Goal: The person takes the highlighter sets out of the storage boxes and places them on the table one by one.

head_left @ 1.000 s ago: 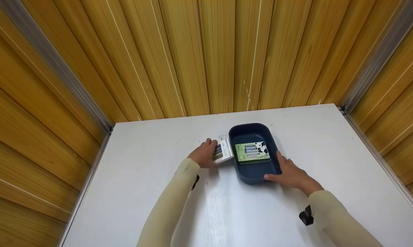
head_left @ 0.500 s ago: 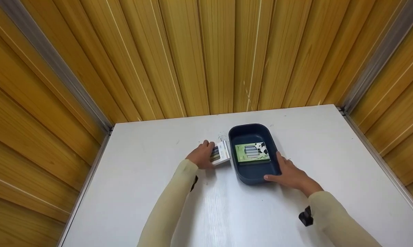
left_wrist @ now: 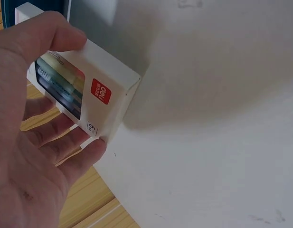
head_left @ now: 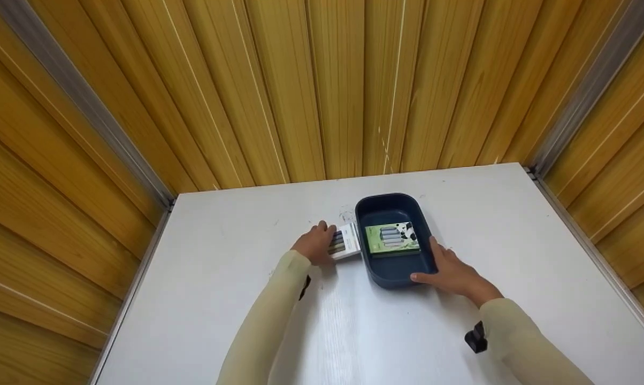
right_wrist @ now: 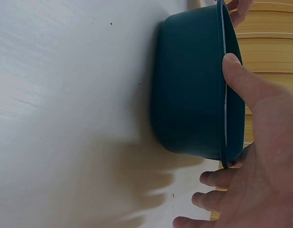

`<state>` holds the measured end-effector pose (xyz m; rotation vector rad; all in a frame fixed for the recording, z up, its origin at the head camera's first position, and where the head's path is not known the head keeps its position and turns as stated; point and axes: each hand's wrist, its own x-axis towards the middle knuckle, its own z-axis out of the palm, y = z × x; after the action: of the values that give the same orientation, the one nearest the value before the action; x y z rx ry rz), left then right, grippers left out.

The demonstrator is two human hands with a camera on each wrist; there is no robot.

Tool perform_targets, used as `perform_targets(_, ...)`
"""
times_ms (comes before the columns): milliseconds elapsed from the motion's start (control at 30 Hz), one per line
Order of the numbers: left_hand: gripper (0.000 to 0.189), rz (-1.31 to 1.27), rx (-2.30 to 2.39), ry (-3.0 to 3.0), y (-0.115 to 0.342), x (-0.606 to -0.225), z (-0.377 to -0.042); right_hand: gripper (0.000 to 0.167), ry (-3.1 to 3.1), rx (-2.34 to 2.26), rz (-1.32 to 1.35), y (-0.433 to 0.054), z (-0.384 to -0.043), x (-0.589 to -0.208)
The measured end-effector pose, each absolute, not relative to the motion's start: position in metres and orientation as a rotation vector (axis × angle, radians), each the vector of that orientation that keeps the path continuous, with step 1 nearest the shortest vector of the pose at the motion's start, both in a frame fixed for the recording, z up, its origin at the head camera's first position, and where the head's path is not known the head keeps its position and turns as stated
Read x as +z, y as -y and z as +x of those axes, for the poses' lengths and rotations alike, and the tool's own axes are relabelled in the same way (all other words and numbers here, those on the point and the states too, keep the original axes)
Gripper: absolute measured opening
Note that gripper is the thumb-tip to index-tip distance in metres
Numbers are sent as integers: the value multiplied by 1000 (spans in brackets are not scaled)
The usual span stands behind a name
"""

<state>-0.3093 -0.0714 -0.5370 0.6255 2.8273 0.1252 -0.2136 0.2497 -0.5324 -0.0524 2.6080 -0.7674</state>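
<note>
Smooth, matt plastic is seen in the tub [right_wrist: 189, 85]. Smooth, printed card is seen in the white box [left_wrist: 89, 71].

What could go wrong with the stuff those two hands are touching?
The left hand holds a flat, white cardboard-looking box with a window right beside a dark blue, rounded, plastic-looking tub, so it might bump the tub.
The right hand's outer three fingers look spread away from the tub, so a bump could perhaps slide it.
The green, flat cardboard-looking panda box lies inside, so anything dropped there might land on it.
</note>
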Motion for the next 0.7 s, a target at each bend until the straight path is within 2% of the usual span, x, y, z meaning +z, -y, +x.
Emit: perform_targets(700,75,629,80,-2830,64,-548,-307,118,-2629,-750,-53,-249,-215,-534)
